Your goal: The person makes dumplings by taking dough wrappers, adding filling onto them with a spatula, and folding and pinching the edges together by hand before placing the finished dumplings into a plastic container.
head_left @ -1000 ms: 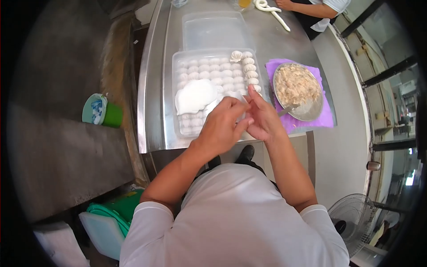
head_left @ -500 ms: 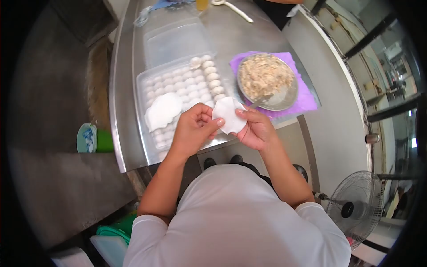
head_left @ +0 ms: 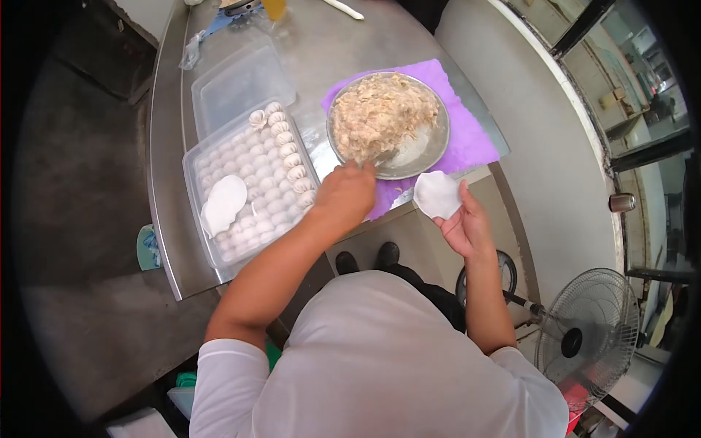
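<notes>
My left hand (head_left: 346, 192) is at the near rim of a metal bowl (head_left: 432, 155), its fingers closed round the handle of a metal utensil whose end sits in the filling; its exact shape is mostly hidden. Pale, chunky minced filling (head_left: 383, 109) is heaped in the bowl. In my right hand (head_left: 469, 225), a thin round dough wrapper (head_left: 437, 194) lies over the fingers, thumb at its edge. Left of the bowl, a clear plastic container (head_left: 191, 175) holds rows of pleated dumplings (head_left: 290, 148), with a stack of wrappers (head_left: 225, 203) lying on top of them.
The bowl rests on a purple cloth (head_left: 473, 139) on the steel table (head_left: 314, 44). A clear lid (head_left: 241, 84) lies behind the container. A standing fan (head_left: 584, 339) is at the right, and a green bucket (head_left: 148, 248) at the left beyond the table edge.
My left hand has let go of the wrapper and moved to the utensil in the bowl. My right hand has moved right, holding the wrapper alone. The view has shifted right.
</notes>
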Tool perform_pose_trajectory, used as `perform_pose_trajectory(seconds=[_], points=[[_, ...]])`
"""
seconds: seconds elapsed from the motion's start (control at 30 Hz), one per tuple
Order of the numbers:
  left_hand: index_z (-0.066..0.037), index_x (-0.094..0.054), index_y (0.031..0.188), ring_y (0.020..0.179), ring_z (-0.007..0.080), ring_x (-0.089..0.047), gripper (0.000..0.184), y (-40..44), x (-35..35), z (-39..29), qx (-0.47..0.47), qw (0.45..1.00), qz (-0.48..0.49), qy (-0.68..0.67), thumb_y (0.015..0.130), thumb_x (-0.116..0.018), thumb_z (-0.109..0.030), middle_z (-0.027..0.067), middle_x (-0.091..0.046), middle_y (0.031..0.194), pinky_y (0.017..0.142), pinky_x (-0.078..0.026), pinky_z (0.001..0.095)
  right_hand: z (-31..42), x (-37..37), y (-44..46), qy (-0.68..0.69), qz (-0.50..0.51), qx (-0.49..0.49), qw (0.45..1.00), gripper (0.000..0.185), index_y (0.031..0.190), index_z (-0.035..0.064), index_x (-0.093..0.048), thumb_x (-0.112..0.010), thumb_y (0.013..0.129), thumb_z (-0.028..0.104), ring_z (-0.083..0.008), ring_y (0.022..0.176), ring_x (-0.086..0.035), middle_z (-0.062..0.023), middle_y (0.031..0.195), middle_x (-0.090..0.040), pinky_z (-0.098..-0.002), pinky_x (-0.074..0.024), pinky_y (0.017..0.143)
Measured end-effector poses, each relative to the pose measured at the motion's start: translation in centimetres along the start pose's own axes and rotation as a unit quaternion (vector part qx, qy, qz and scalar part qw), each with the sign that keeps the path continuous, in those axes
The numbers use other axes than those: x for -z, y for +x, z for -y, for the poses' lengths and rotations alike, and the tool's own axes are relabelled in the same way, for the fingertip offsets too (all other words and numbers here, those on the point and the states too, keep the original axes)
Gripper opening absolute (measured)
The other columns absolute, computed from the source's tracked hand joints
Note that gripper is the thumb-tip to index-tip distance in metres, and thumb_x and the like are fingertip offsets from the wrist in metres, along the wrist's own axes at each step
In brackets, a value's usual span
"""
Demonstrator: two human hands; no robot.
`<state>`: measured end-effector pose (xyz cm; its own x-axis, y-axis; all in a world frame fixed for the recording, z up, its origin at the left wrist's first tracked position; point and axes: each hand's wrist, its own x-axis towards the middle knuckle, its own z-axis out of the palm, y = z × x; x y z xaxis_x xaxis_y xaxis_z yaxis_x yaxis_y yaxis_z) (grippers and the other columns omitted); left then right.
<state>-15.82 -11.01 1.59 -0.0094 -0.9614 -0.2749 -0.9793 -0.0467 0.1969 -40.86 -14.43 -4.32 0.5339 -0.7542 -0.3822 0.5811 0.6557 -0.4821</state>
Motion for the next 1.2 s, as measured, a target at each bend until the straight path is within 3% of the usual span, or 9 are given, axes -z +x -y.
perform_pose_trajectory(seconds=[0.1, 0.27, 0.33, 0.47, 0.6, 0.67, 0.9, 1.13, 1.2], points=[[-0.002, -0.058, 0.131, 0.099, 0.0404, -0.066, 0.047, -2.2, 4.5, 0.2, 0.034, 0.999, 0.003, -0.01, 0.086, -0.049, 0.003, 0.0243, -0.066, 0.106, 0.088, -0.053, 0.0491, 0.5, 0.9, -0.1, 0.013, -0.022, -0.004, 1.0, 0.046, 0.136, -0.0007, -0.052, -0.045, 0.107, 0.035, -0.0276, 0.119, -0.064, -0.0156, 0.133, -0.063, -0.0437, -0.0534, 0.098], [-0.006, -0.062, 0.132, 0.098, 0.0414, -0.066, 0.05, -0.3, 2.3, 0.6, 0.057, 0.998, 0.005, 0.024, 0.085, -0.047, 0.004, 0.0244, -0.067, 0.103, 0.087, -0.053, 0.0493, 0.2, 2.5, 1.3, 0.011, -0.044, -0.012, 0.999, 0.043, 0.135, -0.0017, -0.053, -0.047, 0.107, 0.031, -0.0279, 0.117, -0.065, -0.0156, 0.132, -0.063, -0.0443, -0.0532, 0.097], [-0.005, -0.064, 0.129, 0.096, 0.0415, -0.066, 0.048, -0.6, 2.5, 0.3, 0.035, 0.999, 0.021, -0.001, 0.084, -0.049, 0.004, 0.0248, -0.067, 0.1, 0.086, -0.053, 0.0492, 0.3, 3.1, 1.7, 0.018, 0.003, -0.013, 1.0, 0.041, 0.134, -0.0024, -0.053, -0.048, 0.106, 0.028, -0.0277, 0.119, -0.064, -0.0153, 0.132, -0.063, -0.0449, -0.0518, 0.099], [-0.005, -0.065, 0.127, 0.099, 0.0406, -0.066, 0.05, -0.6, 4.0, 0.7, 0.06, 0.996, -0.048, -0.036, 0.08, -0.052, 0.006, 0.0253, -0.068, 0.104, 0.088, -0.052, 0.0494, 0.3, 4.3, 2.2, -0.052, -0.01, -0.008, 0.999, 0.041, 0.134, -0.0026, -0.053, -0.049, 0.106, 0.026, -0.0278, 0.12, -0.063, -0.0151, 0.131, -0.064, -0.0453, -0.0509, 0.1], [-0.004, -0.065, 0.129, 0.097, 0.04, -0.066, 0.053, 0.0, 1.7, 0.2, 0.072, 0.997, -0.027, -0.003, 0.079, -0.052, 0.007, 0.0256, -0.068, 0.101, 0.087, -0.052, 0.0489, 0.6, 4.0, 2.6, 0.031, -0.035, -0.015, 0.999, 0.04, 0.135, -0.0006, -0.052, -0.049, 0.105, 0.025, -0.0284, 0.122, -0.062, -0.0141, 0.133, -0.063, -0.0477, -0.0502, 0.101], [-0.005, -0.063, 0.132, 0.094, 0.0395, -0.067, 0.055, -1.3, 2.8, 0.7, 0.021, 0.999, -0.015, -0.024, 0.08, -0.05, 0.008, 0.0245, -0.068, 0.1, 0.085, -0.053, 0.0487, 0.7, 4.1, 2.4, 0.024, -0.045, -0.011, 0.999, 0.039, 0.135, 0.0, -0.052, -0.049, 0.105, 0.024, -0.0284, 0.121, -0.062, -0.0138, 0.132, -0.064, -0.0474, -0.0505, 0.1], [-0.007, -0.064, 0.131, 0.099, 0.0379, -0.067, 0.056, -0.6, 3.5, 0.9, 0.06, 0.998, -0.003, 0.023, 0.079, -0.051, 0.008, 0.0216, -0.07, 0.105, 0.086, -0.053, 0.0481, 1.0, 3.5, 2.3, -0.008, -0.068, -0.005, 0.998, 0.038, 0.134, -0.0011, -0.052, -0.048, 0.106, 0.023, -0.0277, 0.12, -0.062, -0.0148, 0.133, -0.062, -0.0474, -0.0491, 0.102], [-0.004, -0.071, 0.118, 0.089, 0.0397, -0.068, 0.045, -0.8, 3.8, 1.6, 0.036, 0.999, -0.006, 0.002, 0.078, -0.054, 0.007, 0.0238, -0.07, 0.091, 0.081, -0.054, 0.0484, 0.6, 3.4, 3.0, 0.018, -0.044, -0.035, 0.998, 0.039, 0.134, -0.0002, -0.052, -0.047, 0.107, 0.027, -0.0276, 0.124, -0.059, -0.0128, 0.131, -0.063, -0.0494, -0.0443, 0.106], [-0.003, -0.071, 0.119, 0.085, 0.0394, -0.068, 0.047, -0.7, 3.0, 1.5, -0.023, 0.997, 0.007, -0.077, 0.077, -0.054, 0.01, 0.0242, -0.07, 0.09, 0.079, -0.054, 0.047, 0.5, 2.6, 3.6, 0.02, -0.044, -0.034, 0.998, 0.039, 0.134, -0.0003, -0.051, -0.047, 0.107, 0.028, -0.028, 0.124, -0.058, -0.0131, 0.132, -0.062, -0.0499, -0.044, 0.106]])
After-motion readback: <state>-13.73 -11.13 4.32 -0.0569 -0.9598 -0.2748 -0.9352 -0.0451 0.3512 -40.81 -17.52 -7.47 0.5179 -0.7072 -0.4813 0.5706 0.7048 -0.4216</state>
